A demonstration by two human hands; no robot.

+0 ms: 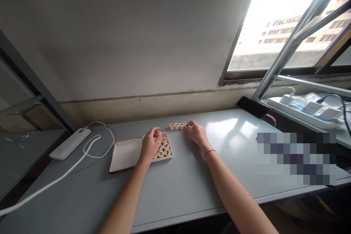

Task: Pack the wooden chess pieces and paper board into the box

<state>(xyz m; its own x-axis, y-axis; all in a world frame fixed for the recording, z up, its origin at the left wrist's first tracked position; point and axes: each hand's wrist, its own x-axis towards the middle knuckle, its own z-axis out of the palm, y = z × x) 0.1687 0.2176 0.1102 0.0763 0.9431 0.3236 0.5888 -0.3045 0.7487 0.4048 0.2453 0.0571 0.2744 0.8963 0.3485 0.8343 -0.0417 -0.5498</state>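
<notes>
Fingertips of my right hand (pixel 197 134) are closed on a Chinese chess piece (pixel 187 125) at the right end of a short row. More round, pale pieces with red characters, such as this Chinese chess piece (pixel 177 126), stand beside it to the left. My left hand (pixel 151 143) hovers over the box (pixel 170 154), its thumb and forefinger a little apart and nothing visible between them. Inside the box lie several pieces, most with dark characters and one with a red character; the hand covers part of them. Left of the box, the lid (pixel 126 153) lies flat with its white inside up.
On the left of the grey desk (pixel 175 197) lie a white power bank (pixel 70 144) and a looping white cable (pixel 68 172). A dark phone-like slab (pixel 253 107) leans by the metal frame at right. Beyond it, a power strip (pixel 304 112) holds plugs. A blurred patch (pixel 297 159) hides the right side.
</notes>
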